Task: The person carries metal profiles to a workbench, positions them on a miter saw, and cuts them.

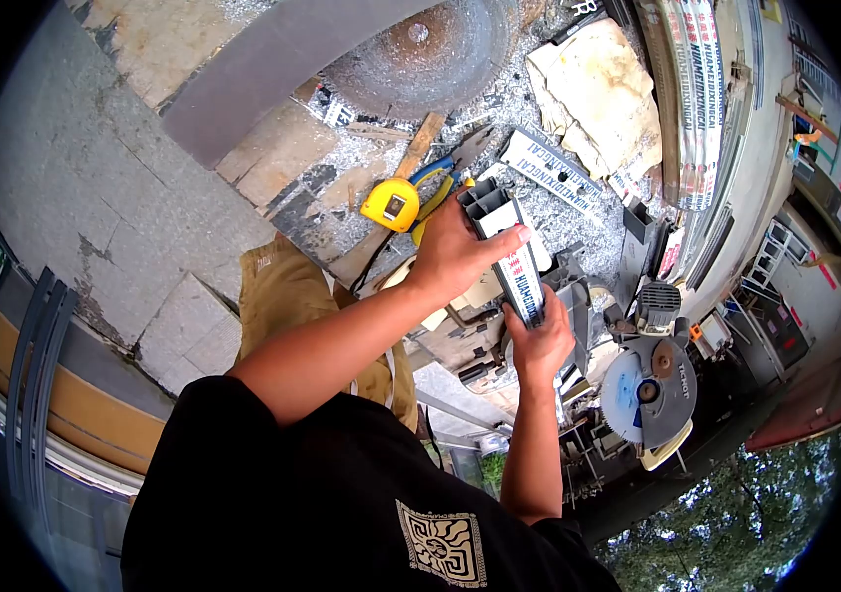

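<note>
My left hand (452,255) is closed round the upper end of a short metal profile (519,271) with a printed label, its thumb lying across the top. The hollow, chambered end of the piece faces up and away. Lower down, my right hand (542,340) grips the same profile, thumb on its near side. Just beyond my left hand lie a yellow tape measure (391,204) and pliers with blue and yellow handles (430,178). A labelled profile offcut (550,173) rests among metal shavings past the held piece.
A large round saw blade (418,59) lies at the top, beside a dark curved strip (272,74). A stained cloth (598,99) and long wrapped profiles (698,99) are at upper right. A circular saw (649,392) stands at right. Grey bars (36,385) lean at far left.
</note>
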`<action>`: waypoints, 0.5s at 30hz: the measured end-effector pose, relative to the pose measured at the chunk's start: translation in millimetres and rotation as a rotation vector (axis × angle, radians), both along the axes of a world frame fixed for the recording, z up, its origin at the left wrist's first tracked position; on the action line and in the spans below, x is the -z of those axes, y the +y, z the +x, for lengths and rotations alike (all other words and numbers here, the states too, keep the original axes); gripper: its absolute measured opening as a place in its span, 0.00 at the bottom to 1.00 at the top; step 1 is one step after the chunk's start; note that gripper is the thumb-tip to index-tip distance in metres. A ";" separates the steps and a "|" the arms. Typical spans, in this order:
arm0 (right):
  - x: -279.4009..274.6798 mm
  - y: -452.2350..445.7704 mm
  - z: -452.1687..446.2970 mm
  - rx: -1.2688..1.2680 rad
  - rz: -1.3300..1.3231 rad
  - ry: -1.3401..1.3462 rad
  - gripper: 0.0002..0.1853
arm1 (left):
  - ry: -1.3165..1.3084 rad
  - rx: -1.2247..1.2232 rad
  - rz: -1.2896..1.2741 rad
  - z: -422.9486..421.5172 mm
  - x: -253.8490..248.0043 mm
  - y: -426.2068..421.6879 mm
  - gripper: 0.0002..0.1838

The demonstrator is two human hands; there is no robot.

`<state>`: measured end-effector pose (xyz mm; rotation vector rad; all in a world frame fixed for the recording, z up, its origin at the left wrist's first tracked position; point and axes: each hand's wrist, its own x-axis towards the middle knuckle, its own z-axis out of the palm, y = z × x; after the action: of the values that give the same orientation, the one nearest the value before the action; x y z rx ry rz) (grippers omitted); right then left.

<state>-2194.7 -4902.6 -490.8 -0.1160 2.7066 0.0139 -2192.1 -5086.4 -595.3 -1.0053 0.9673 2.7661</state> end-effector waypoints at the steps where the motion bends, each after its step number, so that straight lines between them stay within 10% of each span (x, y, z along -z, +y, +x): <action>1: 1.2 2.8 0.6 -0.010 -0.002 0.004 0.30 | -0.001 0.006 -0.010 0.3 0.8 0.1 0.16; 15: 2.0 3.0 0.5 0.013 -0.035 0.003 0.31 | 0.016 0.020 0.041 1.0 1.6 -0.7 0.16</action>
<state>-2194.3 -4899.5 -492.9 -0.1083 2.7116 -0.0370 -2191.1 -5087.1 -596.9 -0.9633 0.9132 2.7701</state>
